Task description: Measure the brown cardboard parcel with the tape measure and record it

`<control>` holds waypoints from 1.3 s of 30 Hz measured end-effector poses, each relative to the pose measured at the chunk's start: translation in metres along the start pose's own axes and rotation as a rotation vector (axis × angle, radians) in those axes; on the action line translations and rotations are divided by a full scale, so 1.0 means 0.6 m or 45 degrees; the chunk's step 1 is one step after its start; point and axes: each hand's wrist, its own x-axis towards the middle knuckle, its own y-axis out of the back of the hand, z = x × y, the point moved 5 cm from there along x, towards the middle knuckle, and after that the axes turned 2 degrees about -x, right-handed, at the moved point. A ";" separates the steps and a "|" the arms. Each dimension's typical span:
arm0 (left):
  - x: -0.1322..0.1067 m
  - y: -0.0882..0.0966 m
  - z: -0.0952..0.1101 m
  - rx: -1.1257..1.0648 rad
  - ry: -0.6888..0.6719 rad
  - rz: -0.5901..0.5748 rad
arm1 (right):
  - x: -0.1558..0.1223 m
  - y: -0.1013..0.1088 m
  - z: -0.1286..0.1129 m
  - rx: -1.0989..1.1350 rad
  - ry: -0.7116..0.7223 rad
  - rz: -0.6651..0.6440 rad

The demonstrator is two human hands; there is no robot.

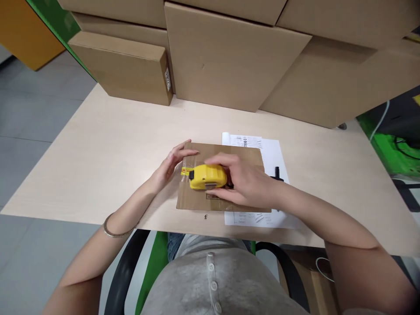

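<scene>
A flat cardboard box (197, 203) lies in front of me with clear tape over its surface. My left hand (169, 164) holds its far left corner, one digit on top and the others along the edge. My right hand (244, 179) is closed round a yellow tape measure (208, 176) resting on or just above the box top; which of the two is unclear. At the tape measure's left end a short piece of yellow blade (186, 171) reaches the box's left edge. Printing on the box is partly hidden by my right hand.
White printed sheets (278, 153) lie partly under the box, with a black object (277, 173) on them beside my right wrist. A closed carton (124, 70) and large cardboard panels (229, 61) stand along the back of the table (82, 175). Chair armrests flank me.
</scene>
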 end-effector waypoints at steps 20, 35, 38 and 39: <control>-0.002 0.026 -0.002 0.421 -0.103 -0.152 | 0.032 0.010 0.011 -0.398 -0.246 -0.016; 0.002 0.032 0.007 0.460 -0.048 -0.038 | -0.223 0.117 0.116 -0.130 -0.643 0.312; 0.000 0.034 0.002 0.457 -0.032 -0.032 | -0.216 0.119 0.109 -0.159 -0.643 0.309; 0.000 0.034 0.001 0.457 -0.029 -0.030 | -0.212 0.121 0.104 -0.166 -0.642 0.288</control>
